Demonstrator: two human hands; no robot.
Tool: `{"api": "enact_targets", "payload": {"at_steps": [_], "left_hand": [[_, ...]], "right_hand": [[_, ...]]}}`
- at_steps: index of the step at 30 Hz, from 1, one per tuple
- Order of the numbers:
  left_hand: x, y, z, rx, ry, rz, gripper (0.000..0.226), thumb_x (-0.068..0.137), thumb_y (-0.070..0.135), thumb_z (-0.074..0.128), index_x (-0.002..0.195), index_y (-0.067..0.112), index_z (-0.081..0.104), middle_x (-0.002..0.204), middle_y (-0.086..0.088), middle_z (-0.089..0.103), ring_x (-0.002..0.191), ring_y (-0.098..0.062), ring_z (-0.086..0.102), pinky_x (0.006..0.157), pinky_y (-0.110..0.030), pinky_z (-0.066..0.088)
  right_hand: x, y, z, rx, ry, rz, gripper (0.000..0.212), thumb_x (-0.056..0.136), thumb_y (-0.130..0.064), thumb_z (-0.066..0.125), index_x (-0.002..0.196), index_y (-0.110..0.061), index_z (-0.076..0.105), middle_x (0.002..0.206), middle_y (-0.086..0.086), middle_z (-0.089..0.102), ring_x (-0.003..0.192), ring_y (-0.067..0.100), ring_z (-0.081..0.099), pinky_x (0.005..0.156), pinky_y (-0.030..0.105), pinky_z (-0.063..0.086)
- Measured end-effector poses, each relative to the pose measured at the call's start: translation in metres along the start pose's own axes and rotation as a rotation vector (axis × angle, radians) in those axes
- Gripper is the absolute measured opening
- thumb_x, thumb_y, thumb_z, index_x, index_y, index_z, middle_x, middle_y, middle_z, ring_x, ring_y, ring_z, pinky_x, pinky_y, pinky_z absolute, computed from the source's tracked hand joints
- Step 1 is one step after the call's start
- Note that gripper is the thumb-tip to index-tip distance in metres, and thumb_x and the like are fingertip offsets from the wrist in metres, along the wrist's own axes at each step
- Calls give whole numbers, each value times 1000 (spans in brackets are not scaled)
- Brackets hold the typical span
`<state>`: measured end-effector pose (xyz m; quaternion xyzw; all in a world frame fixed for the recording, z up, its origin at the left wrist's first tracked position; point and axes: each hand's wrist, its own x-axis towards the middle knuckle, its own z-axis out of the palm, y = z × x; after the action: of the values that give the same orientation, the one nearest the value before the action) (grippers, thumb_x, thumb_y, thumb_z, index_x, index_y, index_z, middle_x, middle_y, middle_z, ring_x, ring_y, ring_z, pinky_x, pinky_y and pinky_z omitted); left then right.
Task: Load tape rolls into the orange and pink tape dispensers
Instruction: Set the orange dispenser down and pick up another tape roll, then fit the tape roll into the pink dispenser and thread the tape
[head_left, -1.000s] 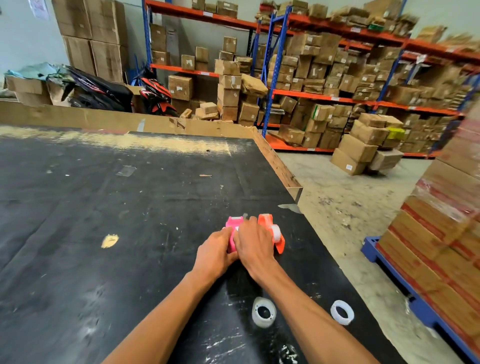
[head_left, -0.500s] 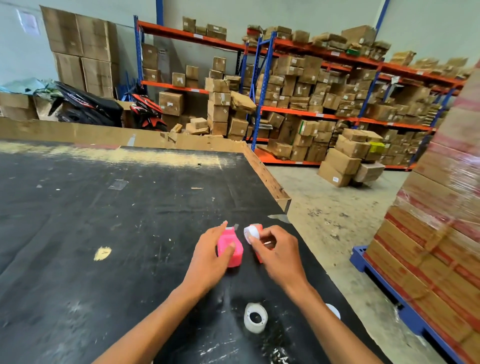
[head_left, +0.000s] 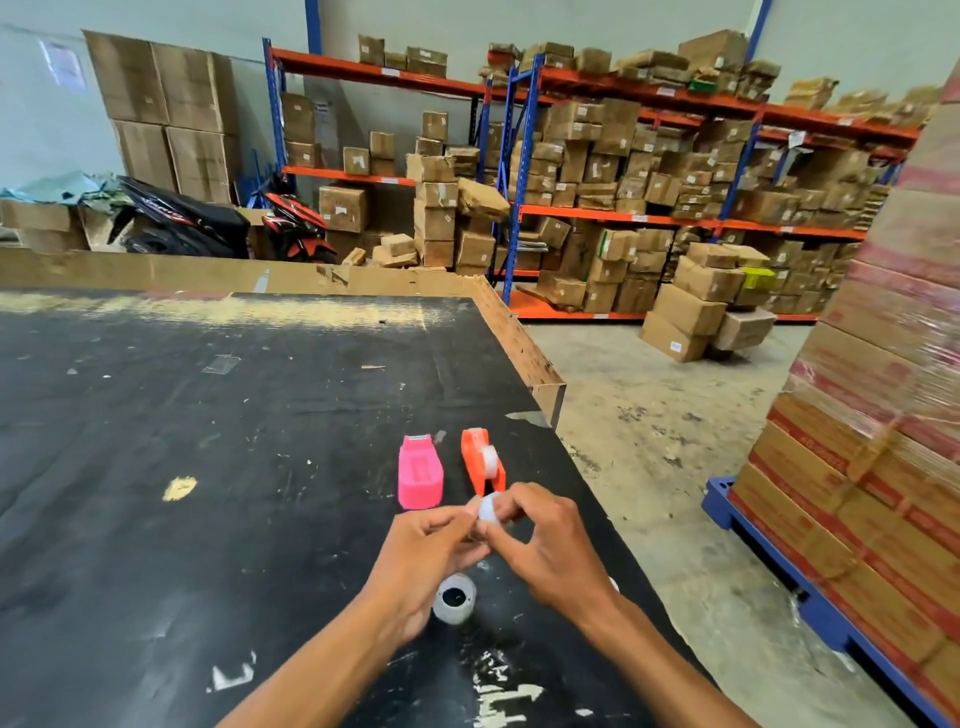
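The pink tape dispenser (head_left: 420, 475) lies on the black table with its slot empty. To its right stands the orange tape dispenser (head_left: 483, 461) with a white roll seated in it. Just in front of them, above the table, my left hand (head_left: 428, 545) and my right hand (head_left: 540, 540) pinch a small white tape roll (head_left: 488, 508) between their fingertips. Another white tape roll (head_left: 454, 598) lies flat on the table below my hands. A further white ring is almost hidden behind my right wrist.
The black table (head_left: 208, 493) ends at a cardboard-lined edge (head_left: 519, 343) on the right. Beyond it is concrete floor, a wrapped pallet of boxes (head_left: 883, 415) on a blue base, and shelving full of cartons (head_left: 649, 182). Two motorbikes (head_left: 208, 223) are parked behind the table.
Both hands came off the dispensers and drew back toward me. They now hold a small white roll together, and the pink and orange dispensers stand free on the table.
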<state>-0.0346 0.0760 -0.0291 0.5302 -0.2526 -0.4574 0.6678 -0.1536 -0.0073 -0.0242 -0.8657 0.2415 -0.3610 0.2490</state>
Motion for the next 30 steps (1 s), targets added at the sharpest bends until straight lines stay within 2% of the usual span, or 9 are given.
{"api": "enact_targets", "payload": {"at_steps": [3, 5, 7, 9, 12, 17, 22, 25, 30], "left_hand": [[-11, -3, 7, -56, 28, 0, 19, 89, 8, 60, 86, -2, 76, 88, -17, 77, 81, -20, 75, 74, -19, 60], [-15, -3, 5, -74, 70, -11, 16, 86, 7, 63, 94, -1, 74, 97, -22, 75, 87, -28, 74, 82, -26, 60], [-21, -3, 1, -92, 107, -22, 19, 84, 5, 65, 100, -3, 70, 99, -22, 73, 88, -29, 74, 83, -28, 59], [-30, -4, -4, -106, 133, -23, 17, 83, 2, 64, 98, -3, 69, 97, -20, 73, 85, -26, 75, 79, -25, 60], [-42, -5, -10, -135, 167, -37, 16, 85, 1, 61, 99, -2, 69, 96, -20, 73, 85, -24, 75, 80, -26, 60], [-56, -8, -16, -199, 211, -42, 17, 87, -2, 57, 99, -5, 69, 94, -19, 75, 81, -21, 74, 79, -26, 60], [-65, -5, -23, -211, 225, -24, 31, 66, 8, 69, 95, -4, 70, 91, -18, 77, 83, -21, 75, 69, -22, 61], [-67, -4, -27, -243, 245, -28, 23, 73, 3, 65, 93, -7, 70, 87, -18, 77, 78, -20, 75, 67, -21, 61], [-64, 1, -35, -340, 275, -85, 16, 85, 1, 57, 88, -6, 71, 84, -18, 76, 76, -22, 74, 60, -22, 61]], "right_hand": [[-5, 3, -15, 115, 11, 17, 16, 76, -15, 75, 69, -8, 62, 71, 2, 66, 67, 9, 58, 63, 18, 47], [-6, 5, -26, 186, 13, 65, 18, 76, -13, 76, 68, -6, 63, 70, 4, 67, 66, 11, 58, 64, 18, 46], [-9, 12, -34, 125, -126, 109, 19, 77, -16, 75, 67, -6, 62, 71, 1, 69, 68, 16, 62, 68, 28, 51], [-16, 19, -33, -44, -360, 124, 19, 77, -19, 73, 66, -10, 60, 75, -7, 67, 73, 16, 62, 72, 38, 53], [-31, 24, -24, -257, -555, 65, 15, 80, -27, 69, 69, -20, 62, 85, -12, 53, 85, 9, 50, 79, 36, 49], [-37, 23, -18, -284, -573, -8, 18, 83, -32, 67, 83, -14, 68, 89, -11, 46, 87, 6, 41, 79, 34, 46], [-22, 16, -24, -226, -512, 30, 20, 82, -40, 65, 74, -23, 63, 90, 0, 61, 86, 12, 50, 79, 37, 47], [-14, 4, -9, -223, -539, 1, 24, 83, -40, 63, 94, -19, 67, 95, 0, 64, 93, 17, 56, 82, 41, 48], [-9, -11, 29, -433, -587, -27, 52, 83, -48, 61, 124, -18, 51, 116, 7, 58, 112, 27, 53, 87, 39, 45]]}}
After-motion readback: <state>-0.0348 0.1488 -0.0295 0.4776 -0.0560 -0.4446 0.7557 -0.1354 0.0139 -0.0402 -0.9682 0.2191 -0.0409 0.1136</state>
